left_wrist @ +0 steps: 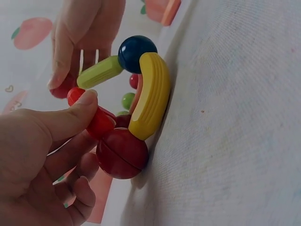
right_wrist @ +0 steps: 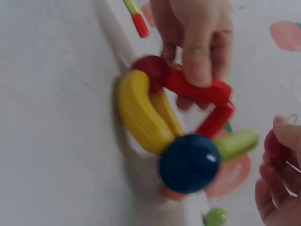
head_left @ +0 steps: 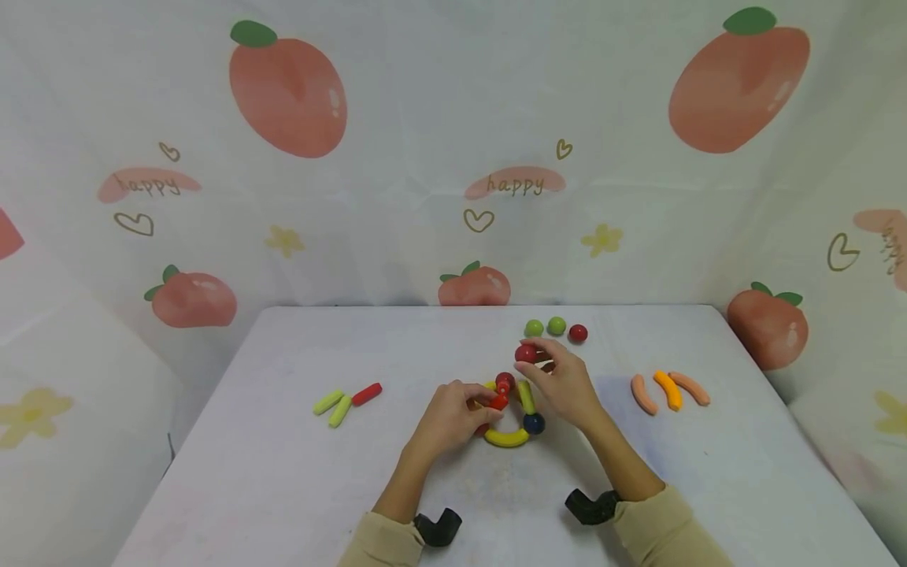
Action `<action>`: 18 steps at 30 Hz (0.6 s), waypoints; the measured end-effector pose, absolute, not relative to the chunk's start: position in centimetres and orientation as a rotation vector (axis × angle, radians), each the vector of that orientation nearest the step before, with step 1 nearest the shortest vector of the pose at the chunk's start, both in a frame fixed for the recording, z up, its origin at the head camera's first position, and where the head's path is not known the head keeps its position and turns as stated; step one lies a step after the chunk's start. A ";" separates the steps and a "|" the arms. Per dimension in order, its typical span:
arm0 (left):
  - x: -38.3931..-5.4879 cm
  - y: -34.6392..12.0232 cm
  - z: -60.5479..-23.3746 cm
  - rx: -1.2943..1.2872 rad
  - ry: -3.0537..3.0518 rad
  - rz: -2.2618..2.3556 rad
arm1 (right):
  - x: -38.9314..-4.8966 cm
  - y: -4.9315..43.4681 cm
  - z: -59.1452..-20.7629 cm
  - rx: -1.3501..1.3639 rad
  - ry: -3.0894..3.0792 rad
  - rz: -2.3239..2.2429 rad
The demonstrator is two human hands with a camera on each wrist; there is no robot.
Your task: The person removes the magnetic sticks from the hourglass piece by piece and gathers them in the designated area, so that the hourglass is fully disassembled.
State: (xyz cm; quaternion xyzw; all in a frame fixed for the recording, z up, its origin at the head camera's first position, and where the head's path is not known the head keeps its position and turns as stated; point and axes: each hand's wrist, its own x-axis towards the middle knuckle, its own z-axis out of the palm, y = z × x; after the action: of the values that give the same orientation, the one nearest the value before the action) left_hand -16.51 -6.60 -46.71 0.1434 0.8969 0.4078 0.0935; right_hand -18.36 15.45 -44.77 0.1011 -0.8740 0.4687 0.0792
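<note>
My left hand (head_left: 453, 417) pinches a red stick (right_wrist: 195, 88) between thumb and fingers. That stick belongs to a ring-like build of balls and sticks at the table's middle. In the build, a yellow curved stick (left_wrist: 151, 96) runs between a dark red ball (left_wrist: 122, 153) and a dark blue ball (left_wrist: 136, 52). From the blue ball a light green stick (left_wrist: 99, 71) slants upward, its far end free. Another red stick (right_wrist: 215, 120) meets the pinched one at an angle. My right hand (head_left: 564, 386) holds a separate red ball (head_left: 525, 353) by its fingertips, above the build's far side.
Beyond the right hand lie two green balls (head_left: 557, 325) and a red ball (head_left: 578, 334). Pinkish curved sticks (head_left: 643, 395) flank an orange one (head_left: 668, 390) at right. Two light green sticks (head_left: 328, 402) and a red stick (head_left: 367, 394) lie at left. A printed cloth hangs behind the table.
</note>
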 end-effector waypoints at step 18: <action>-16.5 -6.9 -46.5 0.384 2.617 1.217 | -24.8 20.8 -46.8 0.099 -2.907 1.028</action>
State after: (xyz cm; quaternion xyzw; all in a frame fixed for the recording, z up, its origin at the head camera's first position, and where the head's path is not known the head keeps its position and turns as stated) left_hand -16.45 -6.90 -46.46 0.1310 0.8929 0.4152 0.1145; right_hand -24.78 20.82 -46.76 0.0321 -0.9419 0.3331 0.0283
